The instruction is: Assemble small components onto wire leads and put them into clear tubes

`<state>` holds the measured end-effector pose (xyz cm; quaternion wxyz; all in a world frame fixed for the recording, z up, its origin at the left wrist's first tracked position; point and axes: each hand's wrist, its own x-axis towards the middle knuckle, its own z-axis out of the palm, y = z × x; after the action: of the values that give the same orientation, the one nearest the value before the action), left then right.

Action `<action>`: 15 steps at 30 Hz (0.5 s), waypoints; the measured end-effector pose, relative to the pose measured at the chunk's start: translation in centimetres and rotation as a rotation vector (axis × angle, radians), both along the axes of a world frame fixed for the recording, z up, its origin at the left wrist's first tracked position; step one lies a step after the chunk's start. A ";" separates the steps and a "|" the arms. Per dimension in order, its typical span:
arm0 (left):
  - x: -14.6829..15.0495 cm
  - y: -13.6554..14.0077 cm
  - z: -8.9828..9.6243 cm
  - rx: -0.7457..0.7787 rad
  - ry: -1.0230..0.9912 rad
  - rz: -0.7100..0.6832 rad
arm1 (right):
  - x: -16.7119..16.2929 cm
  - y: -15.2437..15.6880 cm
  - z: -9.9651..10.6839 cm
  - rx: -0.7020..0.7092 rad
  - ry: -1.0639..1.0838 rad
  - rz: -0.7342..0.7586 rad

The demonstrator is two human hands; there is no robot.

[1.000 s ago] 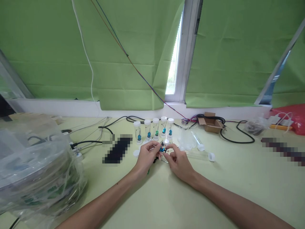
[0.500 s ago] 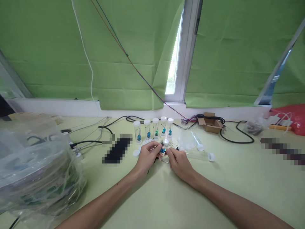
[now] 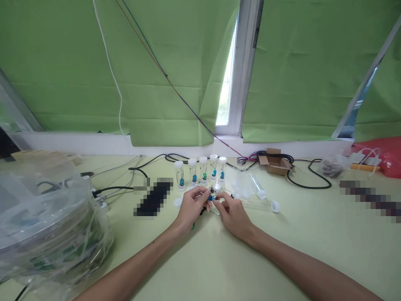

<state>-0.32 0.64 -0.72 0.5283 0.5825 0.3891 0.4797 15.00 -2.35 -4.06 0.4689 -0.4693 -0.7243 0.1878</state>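
My left hand (image 3: 193, 205) is closed in a pinch on a small shiny blue part (image 3: 211, 198), too small to name exactly. My right hand (image 3: 233, 212) meets it from the other side, with thumb and index finger pinched at the part's right edge. Small dark pieces and bent metal wires lie around and under the fingers, partly hidden. Just behind the hands stands a row of several clear tubes with white caps, one of them a tube (image 3: 179, 173) at the left end. Each holds a small blue or green part with wire. A white cap (image 3: 178, 202) lies beside my left hand.
Clear empty tubes (image 3: 242, 184) stand and lie at the right, one long tube (image 3: 260, 205) with a white end. Behind them sits an open cardboard box (image 3: 275, 165) among black cables. A large plastic-wrapped bundle (image 3: 62, 234) fills the left. A red bag (image 3: 385, 156) lies far right.
My right fingertips have moved slightly left and up, closer to the blue part and my left fingers. A green piece now shows below my left wrist. The view has shifted a little.
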 end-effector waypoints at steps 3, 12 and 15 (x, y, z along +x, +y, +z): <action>0.0 -0.1 0.0 0.002 0.009 -0.004 | 0.0 0.0 0.1 -0.009 -0.003 -0.003; 0.1 -0.1 0.2 0.001 0.013 -0.005 | 0.1 0.1 0.2 -0.018 -0.011 -0.002; 0.1 -0.2 0.2 -0.001 0.010 -0.007 | 0.1 0.1 0.2 -0.009 -0.013 -0.004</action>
<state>-0.19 0.45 -0.50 0.5286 0.5860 0.3899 0.4746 15.10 -2.26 -3.86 0.4625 -0.4743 -0.7253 0.1871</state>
